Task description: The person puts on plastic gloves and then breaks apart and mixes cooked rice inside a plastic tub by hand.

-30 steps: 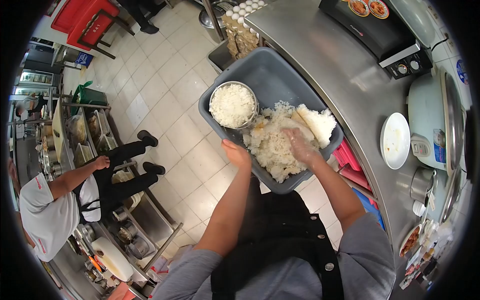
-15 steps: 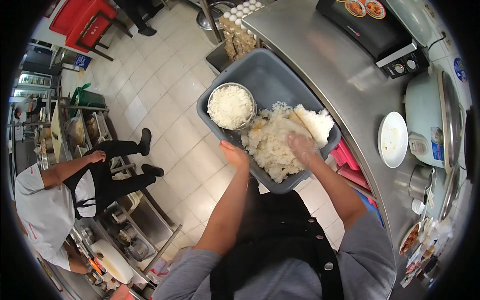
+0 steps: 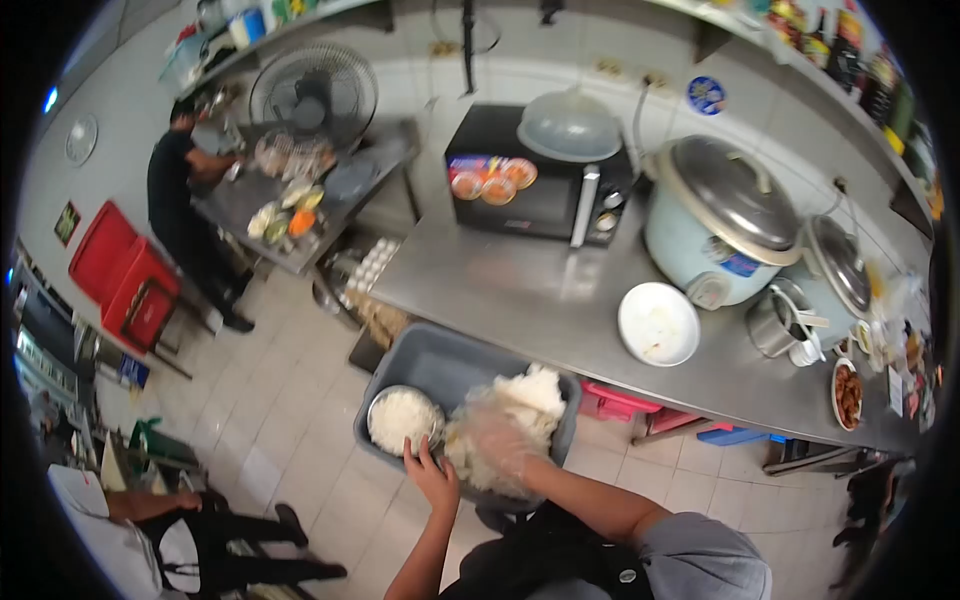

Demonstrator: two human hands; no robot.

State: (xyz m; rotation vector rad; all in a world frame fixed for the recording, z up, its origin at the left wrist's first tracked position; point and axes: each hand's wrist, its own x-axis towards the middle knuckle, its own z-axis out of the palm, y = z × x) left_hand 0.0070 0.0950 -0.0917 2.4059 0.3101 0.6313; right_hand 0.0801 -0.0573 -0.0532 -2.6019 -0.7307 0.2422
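A grey plastic tub (image 3: 440, 350) holds a heap of cooked white rice (image 3: 535, 390) and a round metal bowl filled with rice (image 3: 403, 420). My left hand (image 3: 432, 478) is at the tub's near left edge, fingers apart and stretched toward the bowl; whether they touch it I cannot tell. A clear plastic glove covers my right hand (image 3: 498, 440), which is down on the loose rice, right of the bowl. Motion blurs its fingers, and what they grip, if anything, does not show.
A steel counter (image 3: 480, 280) beyond the tub carries a black microwave (image 3: 530, 190), a white bowl (image 3: 658, 325), a large rice cooker (image 3: 705, 230) and a metal pot (image 3: 775, 320). Egg trays (image 3: 372, 268) stand behind the tub. One person is lower left; another works at the far table.
The view has swung up toward the counter and wall. My left hand's fingers have come up beside the rice bowl. My right hand has moved left across the rice, closer to the bowl.
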